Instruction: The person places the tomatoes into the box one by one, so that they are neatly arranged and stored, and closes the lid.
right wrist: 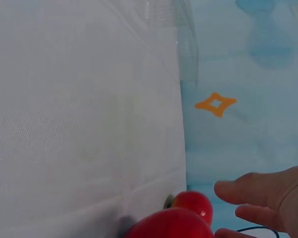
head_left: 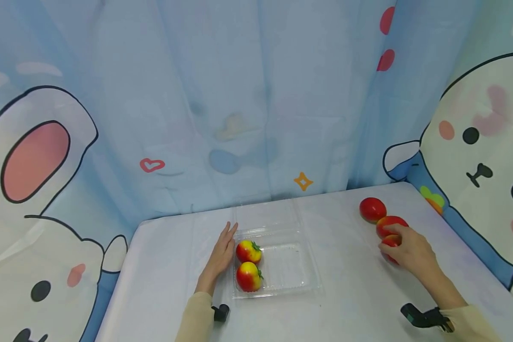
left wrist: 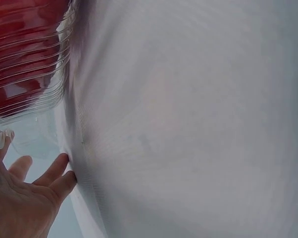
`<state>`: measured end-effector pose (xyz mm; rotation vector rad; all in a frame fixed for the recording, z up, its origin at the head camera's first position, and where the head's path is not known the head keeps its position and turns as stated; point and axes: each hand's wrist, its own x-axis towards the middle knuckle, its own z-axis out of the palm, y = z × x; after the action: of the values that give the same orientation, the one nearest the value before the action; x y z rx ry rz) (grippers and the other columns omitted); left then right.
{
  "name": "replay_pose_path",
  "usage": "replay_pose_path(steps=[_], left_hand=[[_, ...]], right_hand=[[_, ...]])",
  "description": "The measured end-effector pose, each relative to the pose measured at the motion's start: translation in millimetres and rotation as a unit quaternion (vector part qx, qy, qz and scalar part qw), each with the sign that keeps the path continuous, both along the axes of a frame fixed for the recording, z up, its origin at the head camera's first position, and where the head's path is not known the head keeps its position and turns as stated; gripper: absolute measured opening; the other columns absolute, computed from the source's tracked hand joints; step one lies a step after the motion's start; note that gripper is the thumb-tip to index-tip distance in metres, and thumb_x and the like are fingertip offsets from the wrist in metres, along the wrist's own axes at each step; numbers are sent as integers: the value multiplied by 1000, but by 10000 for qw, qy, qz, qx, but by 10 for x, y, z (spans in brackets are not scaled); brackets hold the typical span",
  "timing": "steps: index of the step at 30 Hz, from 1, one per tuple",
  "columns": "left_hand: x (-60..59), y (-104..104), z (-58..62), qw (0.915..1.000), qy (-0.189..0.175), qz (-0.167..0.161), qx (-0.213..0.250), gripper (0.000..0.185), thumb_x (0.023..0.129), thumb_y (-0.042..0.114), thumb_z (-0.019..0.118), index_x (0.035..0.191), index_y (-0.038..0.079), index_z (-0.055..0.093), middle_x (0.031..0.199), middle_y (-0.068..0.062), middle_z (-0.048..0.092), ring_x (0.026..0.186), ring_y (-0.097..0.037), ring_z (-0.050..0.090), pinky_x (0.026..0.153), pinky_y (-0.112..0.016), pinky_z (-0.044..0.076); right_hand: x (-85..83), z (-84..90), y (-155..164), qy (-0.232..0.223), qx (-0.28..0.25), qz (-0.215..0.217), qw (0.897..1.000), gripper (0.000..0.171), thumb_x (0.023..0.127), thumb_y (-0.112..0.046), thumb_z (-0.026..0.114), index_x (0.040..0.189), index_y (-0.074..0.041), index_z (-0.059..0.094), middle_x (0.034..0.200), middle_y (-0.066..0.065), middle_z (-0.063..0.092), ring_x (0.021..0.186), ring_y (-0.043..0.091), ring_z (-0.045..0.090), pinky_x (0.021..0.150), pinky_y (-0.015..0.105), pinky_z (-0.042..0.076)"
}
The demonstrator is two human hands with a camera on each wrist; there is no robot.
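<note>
My left hand (head_left: 220,259) rests against the left side of a clear plastic box (head_left: 285,289), fingers extended; the left wrist view shows its fingers (left wrist: 54,171) spread beside the ribbed wall. Two red-and-yellow fruits (head_left: 248,276) with green leafy tops sit along the box's left side. At the right of the table, my right hand (head_left: 412,249) reaches over the nearest red fruit (head_left: 392,241), with thumb and fingers at its sides. The right wrist view shows the fingers (right wrist: 253,191) apart beside a red fruit (right wrist: 171,225). Another red fruit (head_left: 391,224) lies just behind, partly covered by the hand.
A third red fruit (head_left: 373,210) lies farthest back in the row on the right. The box's clear lid (head_left: 267,213) leans open toward the curtain (head_left: 239,95) at the table's back edge. White cloth (head_left: 337,247) covers the table between box and fruits.
</note>
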<state>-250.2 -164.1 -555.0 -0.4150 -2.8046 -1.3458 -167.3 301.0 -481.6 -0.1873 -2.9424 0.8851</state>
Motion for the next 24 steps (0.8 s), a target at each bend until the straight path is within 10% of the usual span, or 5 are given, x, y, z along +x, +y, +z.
replay_pose_path(steps=[16,24], left_hand=[[-12,-17,-8,10000,-21,48,-68,50,105,17,38,155,15,34,163,-14,19,147,-36,23,116,-58,20],[-6,-16,-16,10000,-47,51,-63,50,105,17,38,154,15,35,163,-14,19,147,-37,23,116,-59,20]], right_hand=[[19,-194,290,-64,-156,-664,9977,75,78,-13,81,132,18,39,120,43,40,107,60,38,70,60,56],[16,-248,362,-837,-554,-614,9931,89,81,-33,80,137,18,32,128,46,33,115,61,31,77,61,54]])
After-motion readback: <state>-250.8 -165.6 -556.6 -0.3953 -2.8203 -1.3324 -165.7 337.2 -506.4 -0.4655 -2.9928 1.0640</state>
